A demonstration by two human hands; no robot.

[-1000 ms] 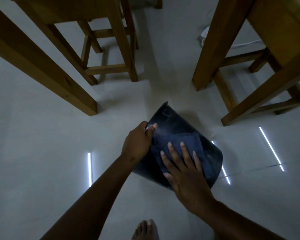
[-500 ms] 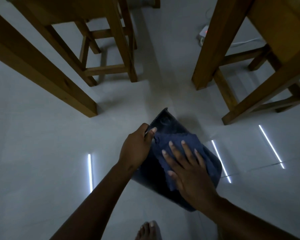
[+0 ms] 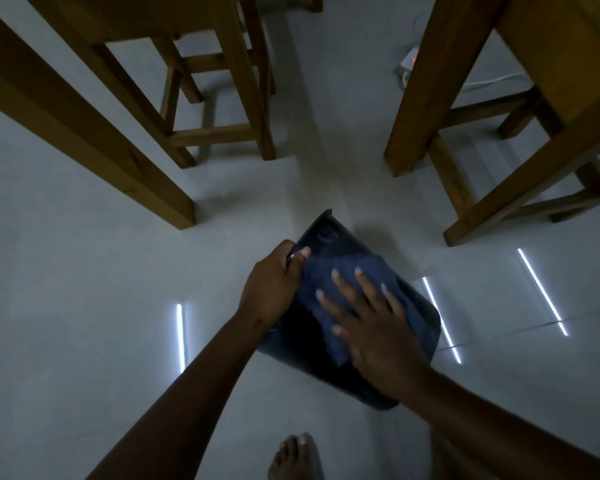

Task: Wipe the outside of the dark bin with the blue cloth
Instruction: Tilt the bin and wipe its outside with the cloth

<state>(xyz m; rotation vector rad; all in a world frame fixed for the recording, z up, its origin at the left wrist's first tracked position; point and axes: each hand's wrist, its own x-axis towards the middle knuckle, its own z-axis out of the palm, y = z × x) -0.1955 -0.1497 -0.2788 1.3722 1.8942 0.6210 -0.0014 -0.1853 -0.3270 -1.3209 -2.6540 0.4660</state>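
Note:
The dark bin [image 3: 420, 323] lies tilted above the pale floor in the middle of the view, its side facing up. My left hand [image 3: 271, 289] grips the bin's left edge near the far end, thumb over the rim. The blue cloth [image 3: 378, 271] is spread on the bin's upper side. My right hand [image 3: 371, 327] presses flat on the cloth with fingers spread, covering its near part.
Wooden table and stool legs [image 3: 243, 98] stand at the far left, and more wooden legs [image 3: 426, 98] at the far right. A white power strip [image 3: 409, 62] with a cable lies behind them. My bare foot [image 3: 295, 459] is at the bottom edge.
My right hand has slid the cloth along the bin's side toward the far end and slightly right. The bin has tipped a little nearer to me; the left hand keeps its grip.

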